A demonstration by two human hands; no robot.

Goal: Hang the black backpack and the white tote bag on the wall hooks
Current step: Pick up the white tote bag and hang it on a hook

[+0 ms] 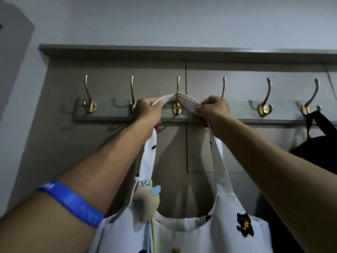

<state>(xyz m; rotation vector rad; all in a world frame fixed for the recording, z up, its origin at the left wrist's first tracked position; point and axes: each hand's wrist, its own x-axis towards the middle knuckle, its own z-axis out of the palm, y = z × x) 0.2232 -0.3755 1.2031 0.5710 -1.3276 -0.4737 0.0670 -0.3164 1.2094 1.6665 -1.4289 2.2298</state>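
The white tote bag [197,232], printed with small black cats and carrying a plush charm, hangs below my arms. Its strap [184,99] is looped over the third brass hook [177,105] from the left. My left hand [148,111] grips the strap just left of that hook, and my right hand [212,111] pinches it just right of the hook. At the far right, the black backpack [315,148] hangs by its loop from the last brass hook [308,106].
A grey rail [237,120] on the panelled wall carries several brass hooks; those at the left [89,105] and right of centre [263,108] hold nothing. A ledge [127,50] runs above. A blue wristband [71,201] sits on my left forearm.
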